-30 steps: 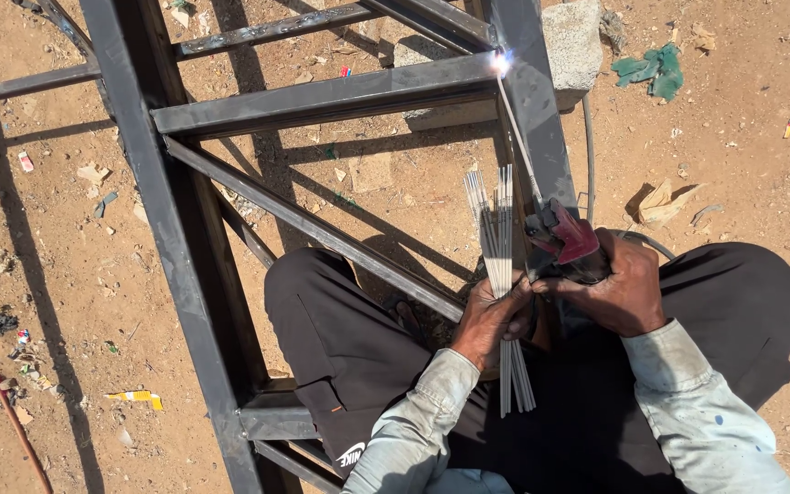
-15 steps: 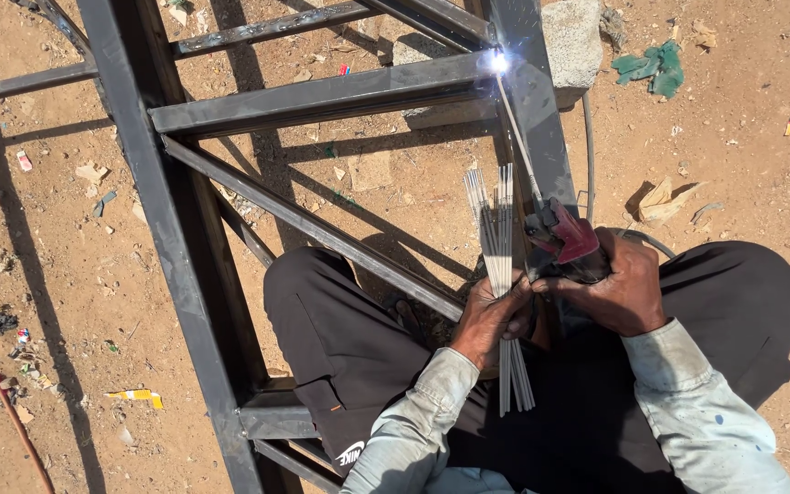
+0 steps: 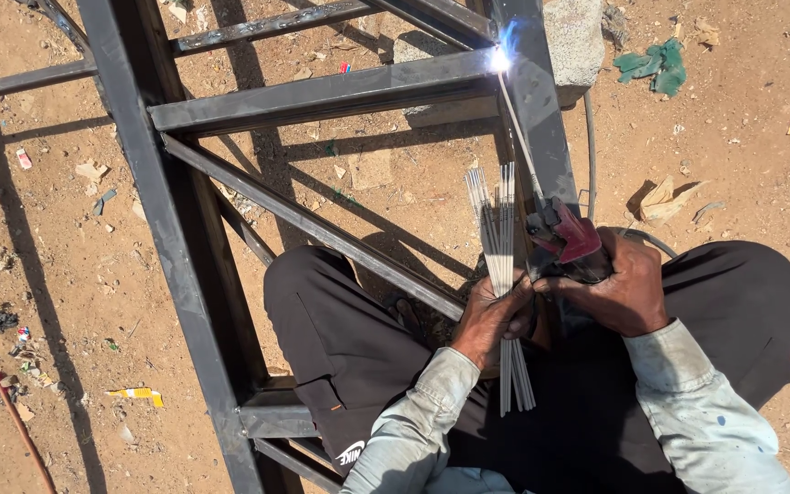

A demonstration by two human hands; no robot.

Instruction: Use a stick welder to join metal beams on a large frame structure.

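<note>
My right hand [image 3: 628,295] is wrapped tight around the red holder [image 3: 571,236], fingers closed over its handle so that most of the handle is hidden under my knuckles. A thin welding rod [image 3: 518,137] runs up from the holder to the steel frame [image 3: 322,91], and its tip disappears in a bright white-blue spark [image 3: 501,59] where the crossbar meets the upright; the glare blots out the joint itself. My left hand [image 3: 494,316] is closed around a bundle of spare rods [image 3: 503,274], just beside the right hand; the rods fan out above my fist and stick out below it, and my fingers cover their middle. I cannot tell whether the two hands touch. A cable [image 3: 589,151] runs beside the upright and drops out of sight behind the holder. My knees in dark trousers [image 3: 340,338] sit under the frame, which is cut off at the top and bottom edges. A crumpled green rag [image 3: 653,66] lies on the dirt ground [image 3: 742,137], well apart.
</note>
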